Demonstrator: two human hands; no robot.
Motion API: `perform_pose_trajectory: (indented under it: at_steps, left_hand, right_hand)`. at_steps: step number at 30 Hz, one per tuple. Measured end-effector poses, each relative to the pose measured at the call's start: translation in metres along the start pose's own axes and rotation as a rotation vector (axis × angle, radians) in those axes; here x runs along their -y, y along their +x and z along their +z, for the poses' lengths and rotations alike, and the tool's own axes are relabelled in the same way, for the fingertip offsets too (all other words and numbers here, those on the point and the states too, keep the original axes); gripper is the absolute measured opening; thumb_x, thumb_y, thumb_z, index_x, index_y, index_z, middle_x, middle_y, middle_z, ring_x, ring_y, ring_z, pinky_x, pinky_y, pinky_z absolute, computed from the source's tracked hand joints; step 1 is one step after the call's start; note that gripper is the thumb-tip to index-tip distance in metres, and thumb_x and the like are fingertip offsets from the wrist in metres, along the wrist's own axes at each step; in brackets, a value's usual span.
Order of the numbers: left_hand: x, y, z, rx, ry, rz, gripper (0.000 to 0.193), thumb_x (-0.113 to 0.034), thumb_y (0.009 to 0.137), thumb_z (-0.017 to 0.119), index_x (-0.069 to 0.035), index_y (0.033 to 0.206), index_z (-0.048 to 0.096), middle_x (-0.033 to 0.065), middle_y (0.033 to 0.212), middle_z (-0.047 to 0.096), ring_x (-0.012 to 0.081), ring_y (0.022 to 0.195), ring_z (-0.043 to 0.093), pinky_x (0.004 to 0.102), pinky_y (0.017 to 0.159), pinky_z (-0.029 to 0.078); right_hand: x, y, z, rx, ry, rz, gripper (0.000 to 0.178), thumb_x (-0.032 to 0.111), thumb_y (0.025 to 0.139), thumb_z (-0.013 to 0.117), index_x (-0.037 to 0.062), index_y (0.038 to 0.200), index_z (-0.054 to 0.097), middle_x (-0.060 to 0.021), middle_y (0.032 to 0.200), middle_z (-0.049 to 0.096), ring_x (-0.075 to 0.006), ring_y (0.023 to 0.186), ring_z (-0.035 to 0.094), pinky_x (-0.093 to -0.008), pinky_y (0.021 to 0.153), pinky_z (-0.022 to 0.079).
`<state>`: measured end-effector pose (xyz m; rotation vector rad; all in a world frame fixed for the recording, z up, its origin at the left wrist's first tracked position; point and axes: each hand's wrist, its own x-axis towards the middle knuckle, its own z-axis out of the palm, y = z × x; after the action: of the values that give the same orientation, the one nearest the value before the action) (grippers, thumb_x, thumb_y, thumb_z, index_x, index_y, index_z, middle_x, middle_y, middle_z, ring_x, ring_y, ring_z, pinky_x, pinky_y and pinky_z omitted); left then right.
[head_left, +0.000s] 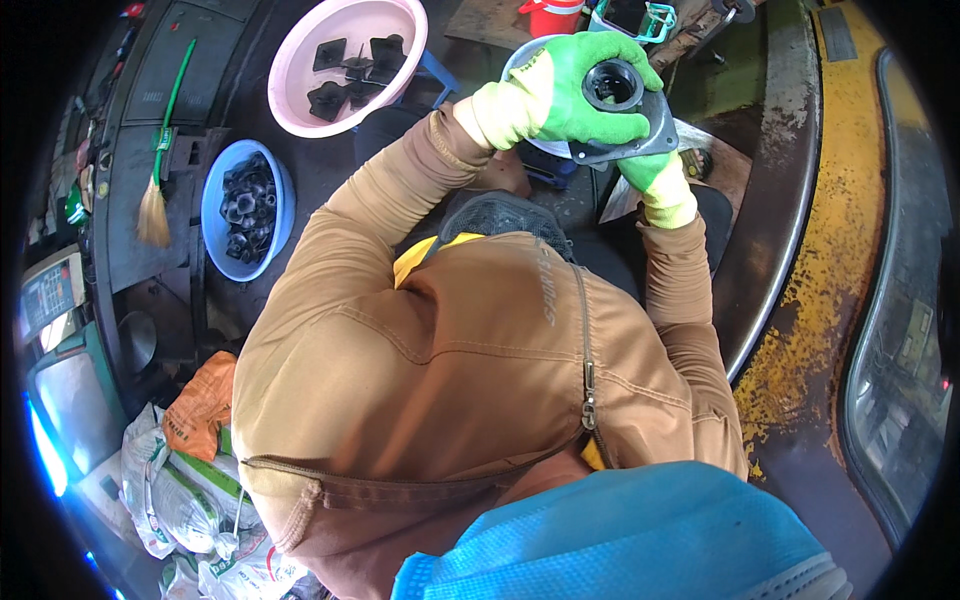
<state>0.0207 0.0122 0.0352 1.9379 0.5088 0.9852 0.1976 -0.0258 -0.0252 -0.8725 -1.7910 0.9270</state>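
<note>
A black flanged part (655, 112), with a round collar (596, 84) and a flat plate with holes at its corners, is up in front of me. My left hand (565, 90), in a green glove with a yellow-green cuff, is closed around it, fingers and thumb on either side of the collar. Below the plate, my right hand (655, 182) in a matching glove supports the part from its near side. Most of the right fingers are hidden behind the plate. A light blue basin (520, 58) lies partly covered behind my left hand.
At the upper left, a pink basin (283, 95) holds several black flanged pieces. A blue basin (212, 215) full of black parts stands on the floor. Close on the right is a worn yellow machine (850, 180). A broom (155, 210) leans at left, near plastic sacks (190, 500).
</note>
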Motion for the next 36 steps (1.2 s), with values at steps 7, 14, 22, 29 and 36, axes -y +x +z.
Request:
perform_pose_trajectory:
  at_steps: [7,14,22,29,36]
  left_hand:
    - [-0.005,0.003,-0.015,0.330,-0.062,0.023,0.040,-0.014,0.069,0.074,-0.003,0.106,0.063,0.0118,0.114,0.061,0.0226,0.106,0.060,0.0361,0.092,0.047]
    - [-0.007,0.009,-0.018,0.730,-0.259,0.013,0.050,-0.019,0.061,0.079,-0.002,0.106,0.064,0.0131,0.111,0.065,0.0261,0.113,0.056,0.0417,0.096,0.044]
    - [0.003,0.006,-0.009,0.170,0.066,-0.068,0.054,-0.021,0.067,0.081,-0.006,0.116,0.063,0.0093,0.118,0.062,0.0180,0.112,0.056,0.0339,0.100,0.042]
    - [0.003,-0.006,0.024,-0.292,0.257,0.002,0.055,-0.023,0.068,0.084,-0.005,0.116,0.063,0.0136,0.124,0.057,0.0217,0.114,0.056,0.0345,0.099,0.044]
    - [-0.003,-0.007,0.020,-0.233,0.132,0.049,0.048,-0.014,0.070,0.082,-0.004,0.112,0.061,0.0100,0.116,0.064,0.0193,0.108,0.060,0.0338,0.096,0.047]
  right_hand:
    - [-0.001,-0.008,0.005,0.155,0.918,0.380,0.062,0.023,0.082,0.072,0.0052,0.134,0.043,-0.0099,0.130,0.052,-0.0218,0.117,0.053,-0.0352,0.099,0.046]
    - [0.012,-0.026,0.011,0.299,0.726,0.386,0.053,0.026,0.092,0.060,0.0083,0.138,0.041,-0.0100,0.138,0.046,-0.0218,0.123,0.048,-0.0368,0.105,0.041]
    - [-0.011,0.004,0.014,-0.091,0.019,-0.052,0.051,0.016,0.078,0.074,0.0043,0.123,0.052,-0.0096,0.118,0.061,-0.0210,0.104,0.061,-0.0339,0.089,0.050]
    - [0.000,0.006,0.038,-0.508,0.030,-0.066,0.053,0.018,0.083,0.070,0.0034,0.129,0.048,-0.0103,0.116,0.060,-0.0241,0.108,0.060,-0.0331,0.091,0.049]
    - [0.022,0.009,0.014,-0.247,-0.224,-0.256,0.044,0.012,0.081,0.069,0.0028,0.121,0.052,-0.0104,0.112,0.061,-0.0233,0.100,0.062,-0.0326,0.083,0.051]
